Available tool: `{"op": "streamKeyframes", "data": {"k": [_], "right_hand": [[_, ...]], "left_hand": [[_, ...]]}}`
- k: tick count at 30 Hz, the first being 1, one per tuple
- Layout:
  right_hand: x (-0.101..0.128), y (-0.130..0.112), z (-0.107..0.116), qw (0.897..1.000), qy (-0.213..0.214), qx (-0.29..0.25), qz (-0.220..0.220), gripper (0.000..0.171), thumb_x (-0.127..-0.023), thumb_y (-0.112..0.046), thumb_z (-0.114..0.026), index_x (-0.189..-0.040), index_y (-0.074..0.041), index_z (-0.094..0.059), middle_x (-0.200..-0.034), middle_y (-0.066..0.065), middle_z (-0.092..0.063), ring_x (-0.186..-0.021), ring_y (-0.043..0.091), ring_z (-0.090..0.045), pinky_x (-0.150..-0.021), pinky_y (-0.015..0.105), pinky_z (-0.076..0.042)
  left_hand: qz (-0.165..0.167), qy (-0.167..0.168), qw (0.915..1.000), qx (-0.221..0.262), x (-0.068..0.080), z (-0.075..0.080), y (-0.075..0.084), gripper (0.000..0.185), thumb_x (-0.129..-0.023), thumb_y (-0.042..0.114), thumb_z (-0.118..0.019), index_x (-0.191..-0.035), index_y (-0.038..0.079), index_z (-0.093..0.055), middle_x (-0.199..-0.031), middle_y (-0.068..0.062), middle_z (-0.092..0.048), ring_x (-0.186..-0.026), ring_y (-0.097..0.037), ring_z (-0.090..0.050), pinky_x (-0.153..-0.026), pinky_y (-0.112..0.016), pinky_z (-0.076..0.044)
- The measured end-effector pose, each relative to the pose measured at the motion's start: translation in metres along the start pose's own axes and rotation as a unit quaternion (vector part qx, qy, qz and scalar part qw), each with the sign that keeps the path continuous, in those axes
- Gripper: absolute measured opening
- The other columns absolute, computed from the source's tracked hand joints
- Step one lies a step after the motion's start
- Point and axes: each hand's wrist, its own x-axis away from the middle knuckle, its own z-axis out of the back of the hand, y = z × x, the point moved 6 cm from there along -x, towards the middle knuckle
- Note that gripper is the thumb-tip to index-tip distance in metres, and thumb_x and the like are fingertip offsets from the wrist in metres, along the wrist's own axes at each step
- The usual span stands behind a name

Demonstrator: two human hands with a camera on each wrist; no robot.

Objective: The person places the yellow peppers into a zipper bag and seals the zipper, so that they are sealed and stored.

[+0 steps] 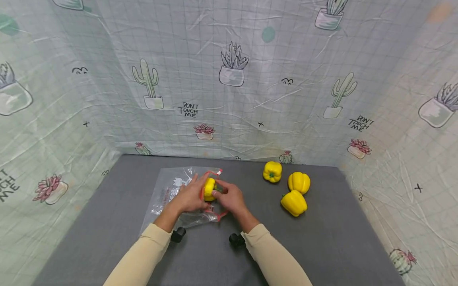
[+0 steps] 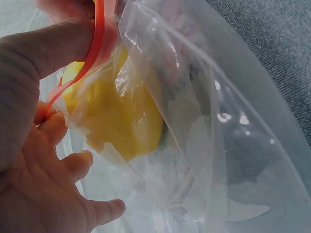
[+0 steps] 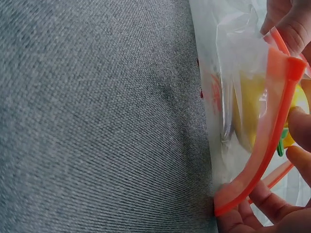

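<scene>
A clear zip bag [image 1: 171, 190] with an orange-red seal strip [image 3: 265, 160] lies on the grey table [image 1: 315, 246]. My left hand [image 1: 189, 194] pinches the seal strip at the bag's mouth, thumb over the rim [image 2: 97, 43], and holds it apart. A yellow bell pepper [image 1: 209, 188] sits in the mouth, partly inside the plastic [image 2: 121, 116]. My right hand [image 1: 229, 196] grips this pepper from the right, with fingertips [image 3: 299, 126] on it beside its green stem [image 3: 281, 145].
Three more yellow peppers lie loose on the table to the right: one at the back [image 1: 272, 171], one in the middle [image 1: 299, 182], one nearest [image 1: 294, 202]. A cactus-print cloth [image 1: 232, 79] walls in the table at the back and both sides.
</scene>
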Motion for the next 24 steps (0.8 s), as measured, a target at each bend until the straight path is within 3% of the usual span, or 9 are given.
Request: {"op": "streamKeyframes", "data": {"k": [2,6,9,13,16,21,24], "right_hand": [[-0.001,-0.001,-0.001,1.0,-0.002,0.014,0.011,0.049,-0.097,-0.03,-0.074,-0.144,-0.026,-0.064,-0.127,0.015,-0.069,-0.105,0.027,-0.063,-0.085,0.041,-0.054],[-0.003,-0.006,-0.002,0.998,-0.006,0.043,0.043,0.049,-0.095,-0.03,-0.075,-0.143,-0.023,-0.066,-0.097,0.015,-0.067,-0.079,0.021,-0.052,-0.067,0.031,-0.04],[-0.004,-0.009,-0.003,0.995,-0.007,0.072,0.061,0.049,-0.095,-0.032,-0.075,-0.142,-0.021,-0.066,-0.086,0.013,-0.063,-0.073,0.018,-0.047,-0.062,0.028,-0.035],[-0.004,-0.01,-0.004,0.994,-0.012,0.094,0.06,0.049,-0.097,-0.035,-0.073,-0.144,-0.023,-0.065,-0.092,0.013,-0.066,-0.079,0.02,-0.05,-0.067,0.031,-0.038],[-0.003,-0.01,-0.004,0.995,-0.009,0.085,0.059,0.049,-0.096,-0.035,-0.074,-0.143,-0.022,-0.066,-0.104,0.018,-0.071,-0.089,0.026,-0.06,-0.074,0.038,-0.048],[-0.001,-0.005,-0.001,0.999,0.008,0.023,0.042,0.045,-0.094,-0.032,-0.077,-0.138,-0.02,-0.07,-0.129,0.016,-0.073,-0.115,0.034,-0.07,-0.093,0.05,-0.058],[-0.001,0.002,0.002,0.999,0.036,-0.018,0.031,0.039,-0.093,-0.026,-0.078,-0.132,-0.018,-0.074,-0.126,0.013,-0.076,-0.115,0.033,-0.072,-0.091,0.049,-0.06]], "left_hand": [[-0.001,0.0,1.0,0.003,0.0,0.0,-0.001,0.116,-0.075,0.024,-0.091,-0.168,0.016,-0.022,-0.165,-0.018,-0.043,-0.161,-0.044,-0.02,-0.114,-0.085,-0.019],[-0.004,-0.006,0.9999,0.011,-0.001,-0.001,-0.002,0.115,-0.076,0.023,-0.089,-0.168,0.016,-0.021,-0.166,-0.018,-0.041,-0.162,-0.044,-0.017,-0.115,-0.085,-0.018],[-0.009,-0.01,0.9998,0.015,-0.001,-0.001,-0.001,0.114,-0.076,0.022,-0.088,-0.168,0.015,-0.02,-0.166,-0.018,-0.04,-0.162,-0.043,-0.016,-0.117,-0.083,-0.018],[-0.021,-0.006,0.9996,0.018,-0.002,-0.001,-0.001,0.115,-0.075,0.02,-0.088,-0.168,0.013,-0.021,-0.165,-0.021,-0.04,-0.161,-0.045,-0.019,-0.118,-0.08,-0.021],[-0.026,-0.003,0.9994,0.024,-0.001,-0.002,-0.002,0.115,-0.074,0.019,-0.088,-0.168,0.013,-0.021,-0.166,-0.025,-0.037,-0.159,-0.048,-0.022,-0.118,-0.075,-0.03],[-0.024,-0.005,0.9988,0.043,0.0,-0.002,-0.001,0.117,-0.074,0.019,-0.09,-0.168,0.015,-0.021,-0.167,-0.025,-0.034,-0.16,-0.048,-0.019,-0.119,-0.073,-0.031],[-0.018,-0.003,0.9989,0.043,0.0,-0.002,0.0,0.118,-0.073,0.019,-0.091,-0.168,0.015,-0.02,-0.168,-0.024,-0.033,-0.16,-0.048,-0.019,-0.12,-0.074,-0.028]]}}
